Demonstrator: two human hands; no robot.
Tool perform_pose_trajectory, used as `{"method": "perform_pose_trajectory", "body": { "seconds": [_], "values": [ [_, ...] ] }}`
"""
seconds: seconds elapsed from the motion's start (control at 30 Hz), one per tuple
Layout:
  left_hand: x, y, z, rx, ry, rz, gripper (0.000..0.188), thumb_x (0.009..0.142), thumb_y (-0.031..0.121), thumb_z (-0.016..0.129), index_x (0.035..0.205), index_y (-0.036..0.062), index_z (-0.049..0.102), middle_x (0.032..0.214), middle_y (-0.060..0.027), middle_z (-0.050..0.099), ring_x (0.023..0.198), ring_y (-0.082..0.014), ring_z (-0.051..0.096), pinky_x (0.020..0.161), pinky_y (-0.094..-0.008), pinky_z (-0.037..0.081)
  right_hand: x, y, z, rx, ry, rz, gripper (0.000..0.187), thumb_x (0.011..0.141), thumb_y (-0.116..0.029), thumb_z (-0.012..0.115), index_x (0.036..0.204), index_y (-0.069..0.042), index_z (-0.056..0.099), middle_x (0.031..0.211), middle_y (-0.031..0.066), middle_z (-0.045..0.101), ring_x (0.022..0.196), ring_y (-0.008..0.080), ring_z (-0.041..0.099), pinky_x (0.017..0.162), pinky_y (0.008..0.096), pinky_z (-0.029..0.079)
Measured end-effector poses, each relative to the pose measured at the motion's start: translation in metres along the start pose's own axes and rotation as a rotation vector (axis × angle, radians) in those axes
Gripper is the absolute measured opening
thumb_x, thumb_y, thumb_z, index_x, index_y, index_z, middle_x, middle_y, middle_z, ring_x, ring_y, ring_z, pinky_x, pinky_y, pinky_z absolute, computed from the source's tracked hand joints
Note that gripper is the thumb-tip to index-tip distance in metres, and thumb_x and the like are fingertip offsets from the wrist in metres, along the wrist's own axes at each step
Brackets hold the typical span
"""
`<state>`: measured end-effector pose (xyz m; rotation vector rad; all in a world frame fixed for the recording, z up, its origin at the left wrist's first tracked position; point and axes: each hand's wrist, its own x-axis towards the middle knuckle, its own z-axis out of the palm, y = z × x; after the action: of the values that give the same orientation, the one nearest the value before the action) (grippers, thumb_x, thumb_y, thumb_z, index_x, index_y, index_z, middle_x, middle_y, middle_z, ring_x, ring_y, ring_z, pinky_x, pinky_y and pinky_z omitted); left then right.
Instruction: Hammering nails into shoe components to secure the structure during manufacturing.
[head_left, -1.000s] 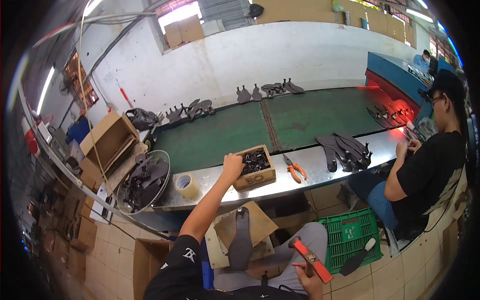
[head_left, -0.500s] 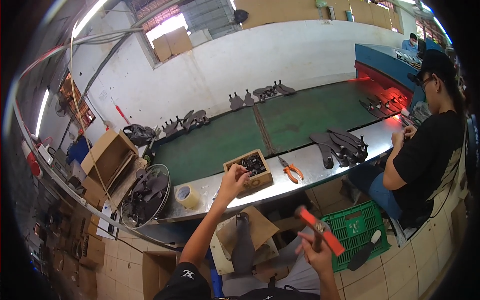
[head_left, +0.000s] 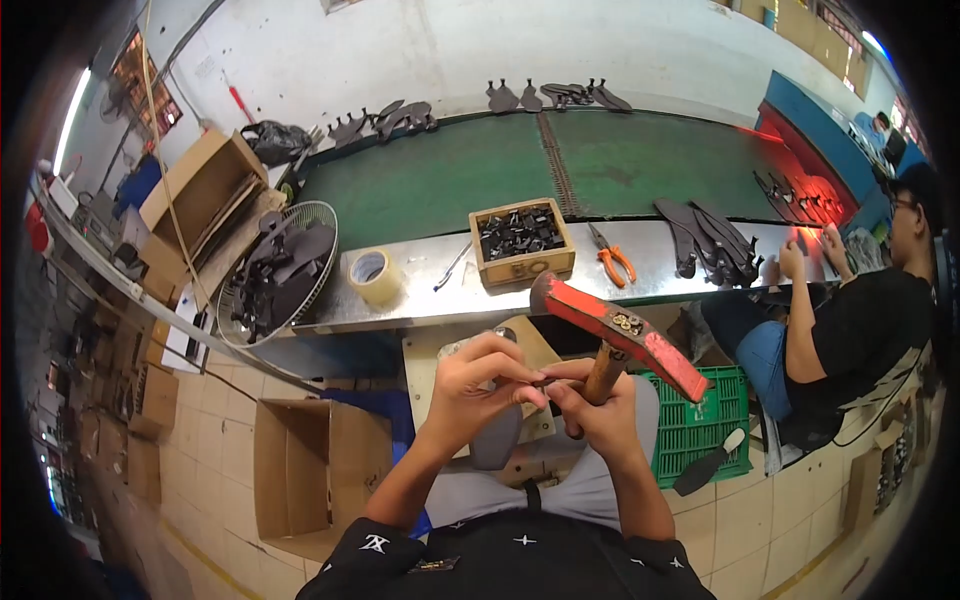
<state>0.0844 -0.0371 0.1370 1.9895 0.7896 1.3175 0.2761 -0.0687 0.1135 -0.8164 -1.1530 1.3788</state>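
Note:
My right hand (head_left: 604, 418) is wrapped round the wooden handle of a hammer (head_left: 620, 328) with a red head, held upright over my lap. Its thumb and forefinger reach over to the fingertips of my left hand (head_left: 478, 388). There the left hand pinches a tiny dark piece (head_left: 541, 383), too small to name. Under the left hand, a dark shoe sole (head_left: 494, 444) lies on a pale block (head_left: 425, 368) at my knees, partly hidden. Beyond the hands stands a wooden box (head_left: 524, 265) of small black pieces on the metal ledge.
Orange-handled pliers (head_left: 613, 258), a tape roll (head_left: 374, 276) and a pen (head_left: 453, 266) lie on the ledge. A basket (head_left: 330, 215) of soles stands left. Soles (head_left: 705, 240) lie right, near a seated co-worker (head_left: 850, 330). Below are a green crate (head_left: 700, 425) and a cardboard box (head_left: 290, 470).
My left hand has come back from the wooden box to meet my right hand. The hammer has moved inward and up, and the view has tilted down.

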Motion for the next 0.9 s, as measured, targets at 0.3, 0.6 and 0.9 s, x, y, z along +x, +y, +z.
{"method": "perform_pose_trajectory", "body": {
  "seconds": [0.3, 0.6, 0.9],
  "values": [
    [-0.033, -0.145, -0.015, 0.562, 0.147, -0.237, 0.051, 0.081, 0.042, 0.075, 0.119, 0.0084, 0.063, 0.120, -0.0115, 0.065, 0.113, -0.0298, 0.059, 0.099, -0.0450, 0.035, 0.067, 0.045, -0.002, -0.281, -0.086, 0.055, 0.017, 0.085, -0.006, 0.073, 0.098, 0.005, 0.069, 0.108, 0.0089, 0.070, 0.051, 0.0041, 0.050, 0.041, 0.0196, 0.037],
    [-0.064, -0.137, -0.006, 0.372, 0.154, -0.257, 0.032, 0.082, 0.034, 0.076, 0.105, 0.0113, 0.072, 0.105, -0.0057, 0.072, 0.102, -0.0199, 0.063, 0.097, -0.0381, 0.031, 0.099, 0.082, -0.002, -0.430, -0.281, 0.080, 0.020, 0.086, -0.003, 0.071, 0.104, 0.005, 0.069, 0.097, 0.0076, 0.073, 0.088, 0.0111, 0.065, 0.079, 0.0271, 0.052],
    [-0.058, -0.133, -0.010, 0.291, 0.168, -0.309, 0.030, 0.080, 0.025, 0.078, 0.100, 0.0048, 0.072, 0.098, -0.0103, 0.073, 0.091, -0.0253, 0.067, 0.086, -0.0379, 0.044, 0.092, 0.081, 0.005, -0.756, -0.352, -0.388, 0.028, 0.080, -0.004, 0.073, 0.107, 0.000, 0.068, 0.101, 0.0143, 0.070, 0.089, 0.0177, 0.067, 0.079, 0.0304, 0.052]
  ]
}}
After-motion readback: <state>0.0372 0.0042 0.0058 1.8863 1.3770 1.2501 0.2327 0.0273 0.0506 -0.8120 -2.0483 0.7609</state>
